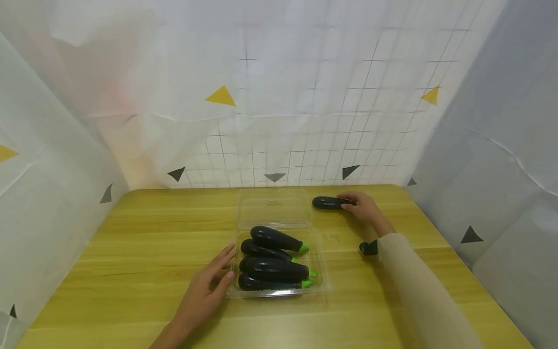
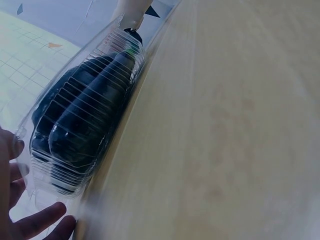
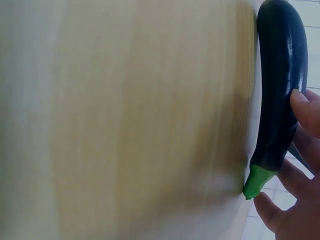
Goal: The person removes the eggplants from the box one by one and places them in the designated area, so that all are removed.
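A clear plastic clamshell box (image 1: pixel 321 261) lies with its lid (image 1: pixel 272 206) folded back. Several dark eggplants (image 1: pixel 274 269) with green stems lie side by side in it. Beside the box's left edge is my left hand (image 1: pixel 205 288), its loosely spread fingers and thumb at the rim. The left wrist view shows the ribbed box wall close to these fingers. At the back right, my right hand (image 1: pixel 359 206) holds a single eggplant (image 3: pixel 280 85) near its stem end, thumb and fingers around it. This eggplant lies sideways, low over the table, with its rounded end toward the lid.
Another dark eggplant (image 1: pixel 368 248) lies right of the box, partly hidden by the right sleeve (image 1: pixel 418 286). The wooden table (image 1: pixel 144 242) ends at white sheeting behind and on both sides, marked with grid lines and triangles.
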Demonstrator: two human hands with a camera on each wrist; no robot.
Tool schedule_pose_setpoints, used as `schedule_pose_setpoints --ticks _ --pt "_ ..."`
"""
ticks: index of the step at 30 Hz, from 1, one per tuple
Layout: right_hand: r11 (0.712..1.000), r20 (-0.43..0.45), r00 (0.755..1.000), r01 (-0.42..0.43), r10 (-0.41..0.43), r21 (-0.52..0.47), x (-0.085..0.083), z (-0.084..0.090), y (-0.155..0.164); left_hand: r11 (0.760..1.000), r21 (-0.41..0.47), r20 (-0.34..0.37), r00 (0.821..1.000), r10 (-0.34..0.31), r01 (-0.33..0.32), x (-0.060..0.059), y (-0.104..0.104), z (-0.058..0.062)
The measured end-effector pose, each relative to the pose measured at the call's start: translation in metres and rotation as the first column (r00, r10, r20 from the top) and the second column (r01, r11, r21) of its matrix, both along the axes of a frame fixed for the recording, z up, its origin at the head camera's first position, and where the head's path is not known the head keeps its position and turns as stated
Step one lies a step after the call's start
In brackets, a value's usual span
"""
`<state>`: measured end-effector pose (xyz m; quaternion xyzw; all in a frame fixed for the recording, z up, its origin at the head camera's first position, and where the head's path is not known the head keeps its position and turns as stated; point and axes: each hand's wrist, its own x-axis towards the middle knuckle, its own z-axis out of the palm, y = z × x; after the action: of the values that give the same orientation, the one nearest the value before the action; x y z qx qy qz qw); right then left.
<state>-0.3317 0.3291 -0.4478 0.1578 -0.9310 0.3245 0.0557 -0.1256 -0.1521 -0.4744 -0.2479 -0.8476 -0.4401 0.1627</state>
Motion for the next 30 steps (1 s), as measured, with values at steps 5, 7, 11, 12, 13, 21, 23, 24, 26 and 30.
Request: schedule_pose_setpoints --ticks 5,7,11,12,13,21,23,24,26,30 --pt "1.000 -0.008 1.000 0.020 -0.020 0.010 0.001 0.001 0.001 1.000 0.008 -0.002 1.000 -0.008 0.008 0.000 0.000 0.000" --pt "1.000 -0.011 1.000 0.022 -0.022 0.010 0.002 0.002 0.001 1.000 0.013 0.000 1.000 -0.010 0.010 0.000 0.000 0.000" --pt "1.000 -0.015 1.000 0.023 -0.023 0.013 0.003 0.003 0.002 1.000 0.015 0.004 1.000 -0.009 0.009 0.001 0.001 0.001" --pt "1.000 -0.020 1.000 0.021 -0.020 0.019 0.003 0.002 0.003 1.000 0.016 0.006 1.000 -0.010 0.010 0.001 0.001 0.001" --pt "1.000 -0.021 1.000 0.021 -0.020 0.022 0.004 0.002 0.003 1.000 0.016 0.007 1.000 -0.009 0.009 0.001 0.001 0.001" --pt "0.999 -0.018 0.999 0.027 -0.027 0.030 0.008 -0.001 0.005 1.000 0.015 0.002 1.000 -0.006 0.006 0.002 0.002 0.001" --pt "0.999 -0.026 0.999 0.023 -0.022 0.030 0.009 0.000 0.004 1.000 0.014 0.001 1.000 -0.006 0.006 0.002 0.002 0.001" --pt "0.999 -0.029 0.999 0.021 -0.020 0.030 0.010 0.000 0.004 1.000 0.015 0.003 1.000 -0.006 0.006 0.002 0.002 0.002" --pt "0.999 -0.032 0.999 0.017 -0.016 0.028 0.011 0.001 0.002 1.000 0.015 0.008 1.000 -0.004 0.003 0.002 0.003 0.002" --pt "1.000 -0.040 0.999 0.012 -0.011 0.004 0.017 0.006 -0.002 1.000 0.011 0.004 1.000 0.002 -0.002 0.003 0.004 0.004"
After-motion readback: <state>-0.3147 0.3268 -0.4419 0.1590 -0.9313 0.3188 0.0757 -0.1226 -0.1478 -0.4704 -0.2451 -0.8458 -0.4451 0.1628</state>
